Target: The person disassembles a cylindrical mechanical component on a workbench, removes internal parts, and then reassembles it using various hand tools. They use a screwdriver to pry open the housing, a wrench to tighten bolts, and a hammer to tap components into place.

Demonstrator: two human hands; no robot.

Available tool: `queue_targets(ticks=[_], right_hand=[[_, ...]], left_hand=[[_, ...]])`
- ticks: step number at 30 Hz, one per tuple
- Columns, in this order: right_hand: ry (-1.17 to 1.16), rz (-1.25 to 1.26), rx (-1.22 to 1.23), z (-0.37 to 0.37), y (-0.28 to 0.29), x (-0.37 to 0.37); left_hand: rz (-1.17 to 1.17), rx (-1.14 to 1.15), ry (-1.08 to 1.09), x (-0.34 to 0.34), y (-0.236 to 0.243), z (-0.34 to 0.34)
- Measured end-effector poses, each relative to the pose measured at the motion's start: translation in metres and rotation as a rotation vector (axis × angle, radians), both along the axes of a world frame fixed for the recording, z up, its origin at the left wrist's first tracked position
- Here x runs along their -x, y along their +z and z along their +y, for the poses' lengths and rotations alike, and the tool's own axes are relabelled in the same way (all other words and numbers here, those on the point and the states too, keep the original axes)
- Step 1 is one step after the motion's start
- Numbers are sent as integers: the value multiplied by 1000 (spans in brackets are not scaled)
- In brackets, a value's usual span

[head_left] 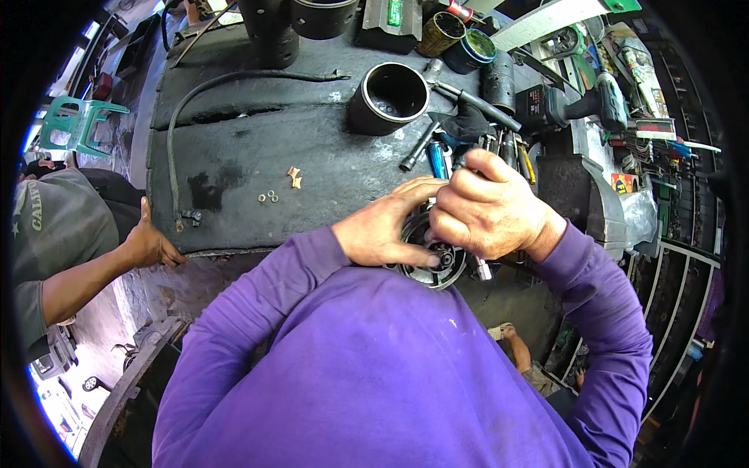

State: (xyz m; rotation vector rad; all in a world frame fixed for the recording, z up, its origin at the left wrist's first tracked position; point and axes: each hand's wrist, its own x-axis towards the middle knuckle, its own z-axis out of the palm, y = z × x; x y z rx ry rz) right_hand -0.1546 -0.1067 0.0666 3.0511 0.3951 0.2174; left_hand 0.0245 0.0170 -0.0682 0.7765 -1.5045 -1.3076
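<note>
At the near edge of the bench, my left hand is closed around the rim of a round metal part, thumb across its face. A small hub with a hole shows beside the thumb; much of the part lies under my hands. My right hand makes a fist over the part's right side. Just below that fist pokes out a shiny chrome tool end; the rest of what the fist grips is hidden. Two small nuts and some copper-coloured metal pieces lie to the left on the dark bench.
An open black cylinder stands beyond my hands. Sockets, a hammer and a cordless impact wrench crowd the right. A bent hose lies at left. Another person's hand rests at the left bench edge.
</note>
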Motion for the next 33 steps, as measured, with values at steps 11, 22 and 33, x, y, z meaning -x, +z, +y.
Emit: queue_targets(ticks=[11, 22, 33], right_hand=[[-1199, 83, 153, 74, -6, -10], [-802, 265, -211, 58, 58, -11], [-325, 61, 327, 33, 83, -1]], left_hand=[[28, -13, 7, 11, 11, -10], [-29, 44, 300, 19, 31, -8], [-142, 95, 300, 26, 19, -11]])
